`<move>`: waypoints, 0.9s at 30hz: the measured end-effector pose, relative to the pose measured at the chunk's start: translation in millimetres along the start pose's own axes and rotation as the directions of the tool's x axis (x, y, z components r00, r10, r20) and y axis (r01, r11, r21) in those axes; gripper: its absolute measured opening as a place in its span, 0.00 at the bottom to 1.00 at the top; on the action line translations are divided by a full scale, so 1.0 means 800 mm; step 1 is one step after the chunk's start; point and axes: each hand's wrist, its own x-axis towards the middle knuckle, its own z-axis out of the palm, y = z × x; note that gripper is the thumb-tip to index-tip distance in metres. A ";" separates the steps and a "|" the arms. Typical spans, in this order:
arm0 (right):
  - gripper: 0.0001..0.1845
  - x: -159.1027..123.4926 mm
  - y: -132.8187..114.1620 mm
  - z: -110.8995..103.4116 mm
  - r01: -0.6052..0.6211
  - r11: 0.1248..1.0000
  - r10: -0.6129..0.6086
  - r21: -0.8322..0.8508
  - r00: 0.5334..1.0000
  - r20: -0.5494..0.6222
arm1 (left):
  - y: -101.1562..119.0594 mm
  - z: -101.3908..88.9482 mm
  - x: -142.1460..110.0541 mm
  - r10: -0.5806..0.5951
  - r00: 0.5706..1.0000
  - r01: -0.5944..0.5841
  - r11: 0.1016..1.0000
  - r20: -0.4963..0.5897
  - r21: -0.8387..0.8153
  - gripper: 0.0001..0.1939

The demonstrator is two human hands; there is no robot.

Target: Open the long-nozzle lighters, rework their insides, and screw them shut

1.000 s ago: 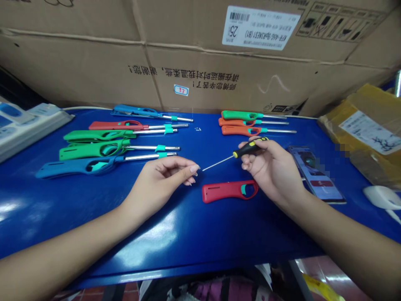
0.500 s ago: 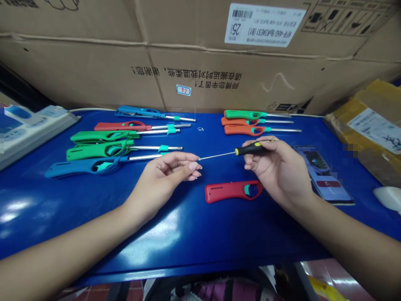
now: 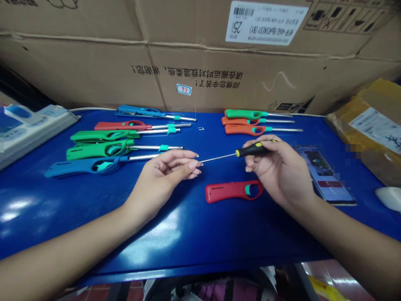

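Note:
My right hand [image 3: 283,169] is closed around the black and yellow handle of a screwdriver [image 3: 250,149], whose thin shaft points left. At the shaft's tip, the thumb and fingers of my left hand [image 3: 169,172] are pinched together. Whatever sits between those fingertips is too small to make out. Below the screwdriver lies a red lighter handle [image 3: 224,191] with a teal trigger and no metal tube showing. Several tiny screws [image 3: 201,128] rest on the blue table [image 3: 150,238] beyond my left hand.
Several long-necked lighters lie at the left, among them a blue lighter [image 3: 84,166] and a green lighter [image 3: 94,150]. An orange lighter [image 3: 238,130] is in a group at the back right. A phone [image 3: 328,175], a power strip [image 3: 46,121] and a large cardboard box [image 3: 103,75] surround the area.
The screwdriver and my right hand have shifted very slightly right in view. My left hand keeps its pinch at the tip. Otherwise the layout looks the same.

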 end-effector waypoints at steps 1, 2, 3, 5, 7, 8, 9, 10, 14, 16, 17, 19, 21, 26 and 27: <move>0.02 0.000 0.000 0.000 0.002 1.000 -0.002 -0.002 1.000 0.000 | 0.000 0.000 0.000 0.000 1.000 0.000 1.000 -0.001 0.003 0.18; 0.02 0.000 0.000 0.000 0.005 1.000 -0.005 -0.005 1.000 0.001 | 0.000 0.000 0.000 0.002 1.000 -0.002 1.000 -0.003 0.008 0.18; 0.02 0.001 0.000 0.000 0.007 1.000 -0.007 -0.008 1.000 0.003 | 0.000 0.000 0.000 0.003 1.000 -0.003 1.000 -0.006 0.017 0.18; 0.03 0.001 0.001 -0.001 0.011 1.000 -0.011 -0.013 1.000 0.008 | 0.000 0.000 -0.001 0.011 1.000 -0.010 0.999 -0.011 0.042 0.19; 0.03 0.001 0.001 -0.001 0.010 1.000 -0.009 -0.018 1.000 0.014 | 0.000 -0.001 -0.001 0.025 1.000 -0.023 0.997 -0.017 0.067 0.20; 0.03 0.001 0.001 -0.001 0.009 1.000 -0.009 -0.019 1.000 0.017 | 0.000 -0.001 -0.001 0.030 0.999 -0.029 0.997 -0.019 0.075 0.20; 0.04 0.001 0.001 -0.001 0.010 1.000 -0.009 -0.020 1.000 0.019 | 0.000 -0.001 -0.001 0.035 0.999 -0.033 0.996 -0.019 0.078 0.20; 0.03 0.001 0.001 -0.001 0.013 1.000 -0.012 -0.020 1.000 0.021 | 0.000 -0.001 -0.001 0.036 0.999 -0.034 0.996 -0.018 0.077 0.19; 0.03 0.000 0.001 -0.001 0.009 1.000 -0.009 -0.016 1.000 0.009 | -0.001 0.000 -0.001 0.033 0.999 -0.032 0.998 -0.011 0.047 0.18; 0.03 0.000 0.001 0.000 -0.001 1.000 0.001 -0.014 1.000 0.001 | -0.001 0.000 -0.001 0.031 1.000 -0.031 0.999 -0.005 0.032 0.17; 0.03 0.000 0.001 0.000 -0.003 1.000 0.003 -0.014 1.000 0.002 | -0.001 0.000 -0.001 0.031 1.000 -0.031 0.999 -0.002 0.027 0.16; 0.03 0.000 0.001 0.000 -0.001 1.000 0.001 -0.014 1.000 0.008 | -0.001 -0.001 -0.001 0.031 1.000 -0.031 0.999 0.001 0.019 0.16; 0.03 0.000 0.001 0.000 -0.001 1.000 0.001 -0.014 1.000 0.014 | 0.000 -0.001 0.000 0.033 0.999 -0.033 0.999 0.005 0.018 0.15; 0.03 0.000 0.002 -0.001 0.000 1.000 0.000 -0.007 1.000 0.012 | 0.000 -0.001 -0.001 0.046 0.999 -0.046 0.999 0.014 0.027 0.15; 0.03 0.001 0.002 -0.001 0.004 1.000 -0.004 -0.007 1.000 0.014 | 0.000 -0.001 -0.001 0.053 0.999 -0.053 0.998 0.014 0.036 0.15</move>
